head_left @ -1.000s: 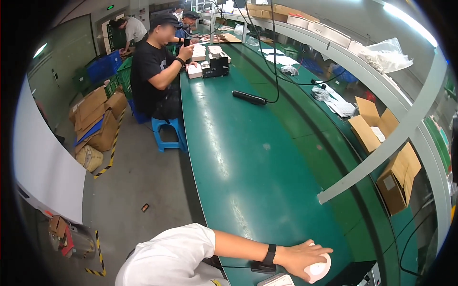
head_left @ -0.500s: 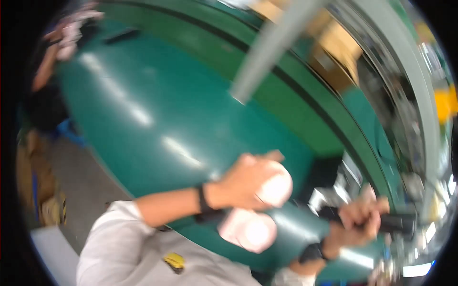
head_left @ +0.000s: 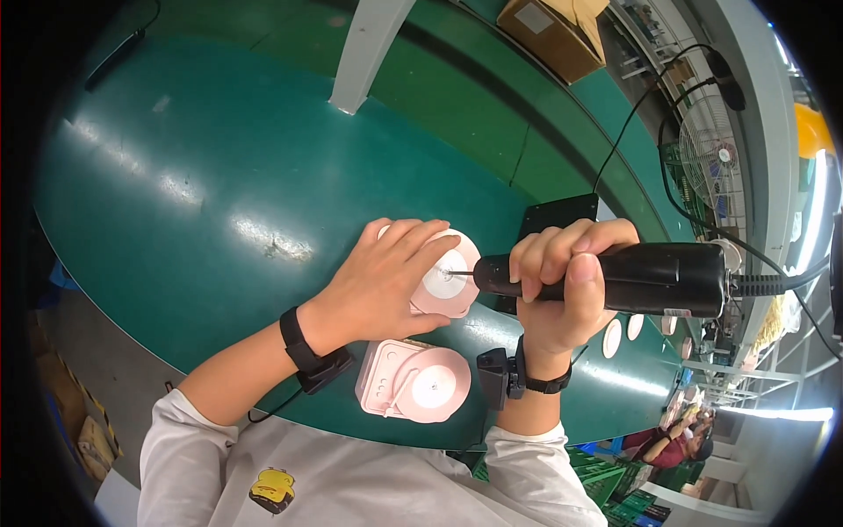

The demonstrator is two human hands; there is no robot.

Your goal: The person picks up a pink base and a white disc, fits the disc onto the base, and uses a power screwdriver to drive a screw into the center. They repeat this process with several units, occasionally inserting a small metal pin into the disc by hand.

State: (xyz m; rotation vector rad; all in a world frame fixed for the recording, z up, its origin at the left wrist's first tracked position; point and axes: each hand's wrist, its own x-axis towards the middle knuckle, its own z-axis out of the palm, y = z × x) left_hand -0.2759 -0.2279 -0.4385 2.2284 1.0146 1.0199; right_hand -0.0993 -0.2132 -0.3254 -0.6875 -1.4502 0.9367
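Observation:
My left hand (head_left: 384, 279) lies over a round pink and white device (head_left: 449, 283) on the green bench, holding it down. My right hand (head_left: 562, 290) grips a black electric screwdriver (head_left: 645, 278) held sideways. Its bit touches the centre of the white disc on that device. A second pink device (head_left: 413, 382) of the same kind, with a white disc on top, lies near the bench's front edge between my wrists. Both wrists wear black bands.
A black square plate (head_left: 558, 215) lies behind the screwdriver. The green bench (head_left: 219, 176) stretches away to the left. A white post (head_left: 364, 53) stands at the back, with a cardboard box (head_left: 553, 31) beyond. Small white discs (head_left: 622, 332) lie to the right. A small fan (head_left: 713, 154) stands at the far right.
The view has swung down from the long bench to my hands. My left hand has set the pink device down, and my right hand has brought the screwdriver's bit onto it.

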